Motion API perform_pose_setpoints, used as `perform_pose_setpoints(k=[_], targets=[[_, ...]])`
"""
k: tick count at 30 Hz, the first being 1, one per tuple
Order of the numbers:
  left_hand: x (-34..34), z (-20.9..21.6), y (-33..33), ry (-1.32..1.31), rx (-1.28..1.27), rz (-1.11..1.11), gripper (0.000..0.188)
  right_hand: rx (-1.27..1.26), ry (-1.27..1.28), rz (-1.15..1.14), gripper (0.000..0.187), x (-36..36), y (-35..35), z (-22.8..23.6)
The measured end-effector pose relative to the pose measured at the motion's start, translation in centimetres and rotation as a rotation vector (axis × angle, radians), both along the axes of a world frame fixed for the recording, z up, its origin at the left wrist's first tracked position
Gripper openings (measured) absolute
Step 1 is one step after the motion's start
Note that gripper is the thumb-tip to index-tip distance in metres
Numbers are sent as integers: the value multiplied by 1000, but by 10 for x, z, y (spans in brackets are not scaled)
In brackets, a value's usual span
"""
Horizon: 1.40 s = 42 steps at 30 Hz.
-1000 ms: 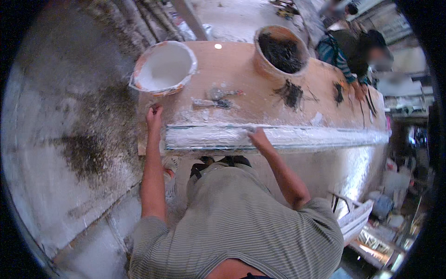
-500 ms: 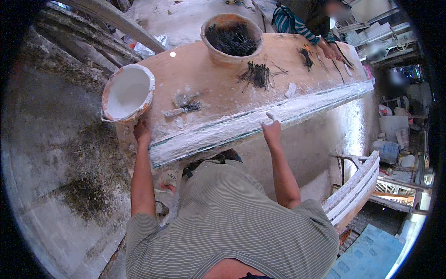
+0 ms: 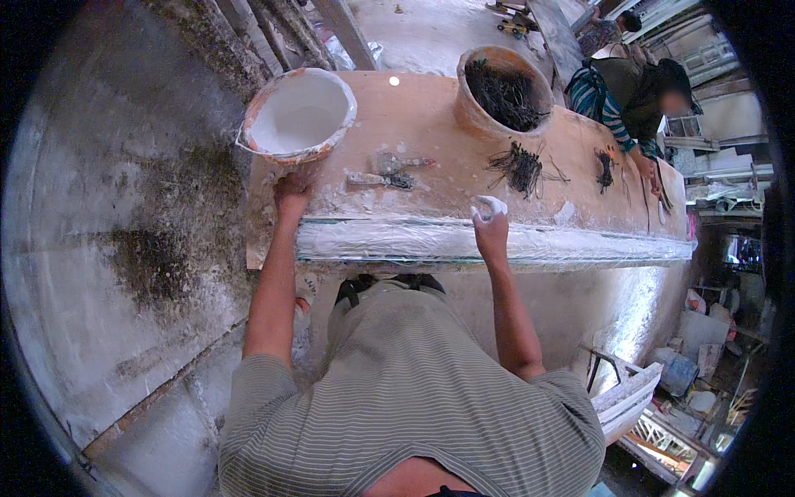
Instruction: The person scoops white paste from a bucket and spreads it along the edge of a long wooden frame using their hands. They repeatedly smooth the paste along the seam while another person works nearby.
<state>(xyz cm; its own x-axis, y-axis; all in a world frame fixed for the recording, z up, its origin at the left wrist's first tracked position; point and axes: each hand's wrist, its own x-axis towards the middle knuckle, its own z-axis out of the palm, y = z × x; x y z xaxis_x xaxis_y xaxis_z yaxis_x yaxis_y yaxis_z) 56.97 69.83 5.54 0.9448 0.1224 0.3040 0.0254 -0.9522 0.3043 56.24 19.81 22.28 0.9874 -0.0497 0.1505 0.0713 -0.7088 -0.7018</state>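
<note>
White coating point(image 3: 495, 203) — on curled right hand point(image 3: 490, 227)

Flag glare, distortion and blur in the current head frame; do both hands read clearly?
Head view: white glare streaks the floor at right. Head view: black corners, and the tabletop's far edge looks bowed, likely by the fisheye. Head view: co-worker's head is partly blurred out. Head view: right hand is fairly clear; left hand's fingers are hard to separate.
</note>
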Motion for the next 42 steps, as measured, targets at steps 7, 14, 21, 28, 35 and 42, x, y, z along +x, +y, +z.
perform_pose_setpoints(k=[7,14,21,28,35,42], targets=[[50,-32,-9,92,50,112,44,42,89,78,25,-12,25,3],[38,10,-51,313,-171,314,27,-30,282,25,23,-42,8,-3],[-33,129,-71,-73,-893,273,12,84,231,103,22,-38,29,0],[-128,149,-165,132,-872,-216,16,146,253,439,19,-16,94,-4],[-161,146,-187,142,-750,89,30,-451,388,1283,36,5,140,-35],[-173,109,-203,-37,-877,661,67,-267,-247,1454,32,-11,221,-68]])
